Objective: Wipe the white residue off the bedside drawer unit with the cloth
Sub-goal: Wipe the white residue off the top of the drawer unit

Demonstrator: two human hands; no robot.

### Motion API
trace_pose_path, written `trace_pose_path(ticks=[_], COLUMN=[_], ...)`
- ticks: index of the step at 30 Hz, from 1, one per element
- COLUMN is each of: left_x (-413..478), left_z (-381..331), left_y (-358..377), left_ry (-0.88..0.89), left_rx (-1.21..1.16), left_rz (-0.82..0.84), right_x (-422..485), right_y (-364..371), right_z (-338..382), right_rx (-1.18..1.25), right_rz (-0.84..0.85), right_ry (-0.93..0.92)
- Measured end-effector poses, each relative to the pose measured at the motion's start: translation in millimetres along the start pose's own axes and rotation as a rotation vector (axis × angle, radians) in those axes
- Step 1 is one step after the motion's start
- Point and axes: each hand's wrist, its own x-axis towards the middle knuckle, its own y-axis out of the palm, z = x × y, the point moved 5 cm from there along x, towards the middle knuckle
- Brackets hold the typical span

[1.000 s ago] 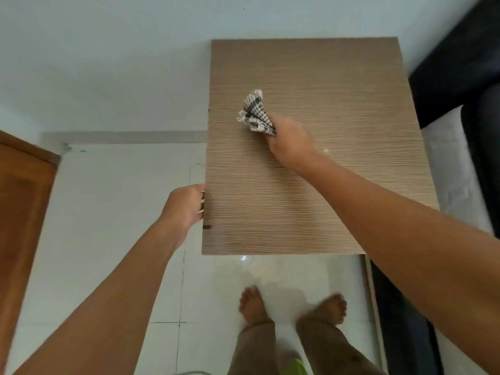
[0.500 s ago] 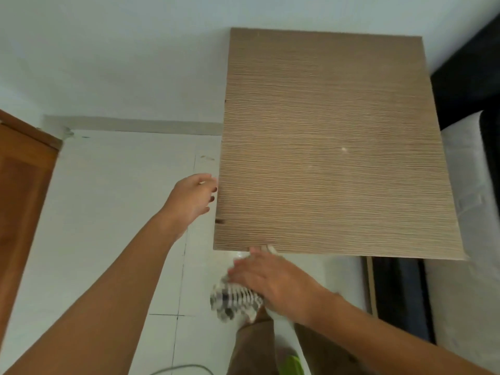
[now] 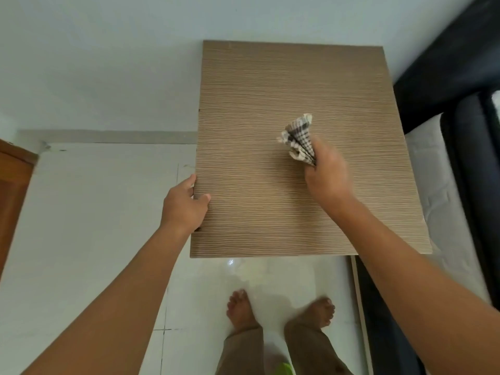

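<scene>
The bedside drawer unit (image 3: 257,171) shows its brown wood-grain top, seen from above against a pale wall. My right hand (image 3: 326,175) grips a bunched black-and-white checked cloth (image 3: 299,140), which fans out over the right half of the top. My left hand (image 3: 182,205) holds the unit's left edge, thumb lying on the top and fingers curled over the side. I see no plain white residue on the top.
A bed with a dark frame (image 3: 465,131) and white mattress (image 3: 438,201) stands right against the unit. White floor tiles (image 3: 94,226) stretch to the left. My bare feet (image 3: 243,309) stand just in front. A wooden door (image 3: 10,190) is at far left.
My right hand has brought the cloth up from below the front edge back onto the right half of the top. My left hand moved from beside the unit to holding its left edge.
</scene>
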Motion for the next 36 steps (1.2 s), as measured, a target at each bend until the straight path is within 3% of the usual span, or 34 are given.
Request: trace_pose_path(ticks=[4,9,15,20,23,27,32,36], left_x=[7,10,10,7,2,-13,-24,-19], left_z=[6,9,10,9,6,-2,-17,-33], left_y=[1,2,3,4,5,16,34,43], left_ry=[-0.041,-0.052,-0.059,-0.070,-0.059,0.009,-0.066,-0.059], left_rx=[-0.016,-0.012,0.003,0.009,0.045,0.294,0.429,0.452], left_rz=[0.011,0.008,0.003,-0.007,-0.029,-0.082,-0.094,-0.131], right_x=[-10,-88,-161,-166,-153,-123,-83,-53], right_y=[29,49,60,35,13,-13,-37,-52], right_z=[5,45,51,45,41,26,-6,-25], right_rx=[-0.108,-0.159,-0.041,0.150,0.290,0.419,0.690,0.789], right_rz=[0.158,0.252,0.498,0.607,0.512,0.357,0.220,0.155], right_ry=[0.005,-0.508,-0.658,-0.511,-0.369,-0.178,0.179,0.200])
